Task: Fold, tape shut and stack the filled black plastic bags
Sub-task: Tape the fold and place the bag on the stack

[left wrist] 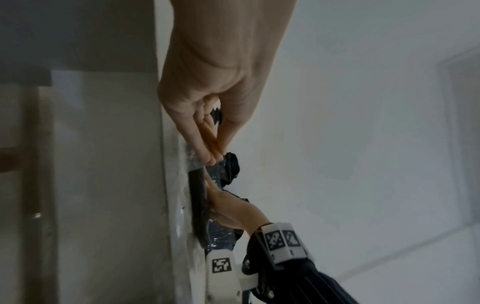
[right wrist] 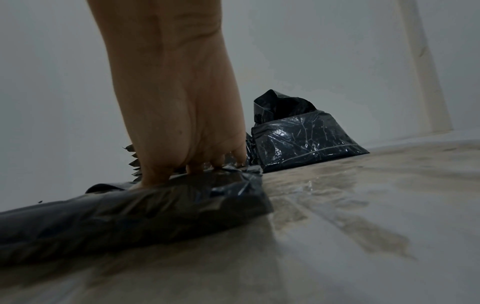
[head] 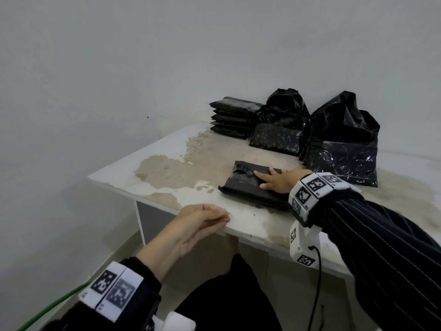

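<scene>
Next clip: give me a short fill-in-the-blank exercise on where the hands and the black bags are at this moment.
1. The right hand presses on the folded bag lying flat on the ____.
2. The left hand is at the table's near ____.
3. The stack of folded bags stands ____ of the two unfolded bags, seen from the head camera.

Missing words: table; edge; left
</scene>
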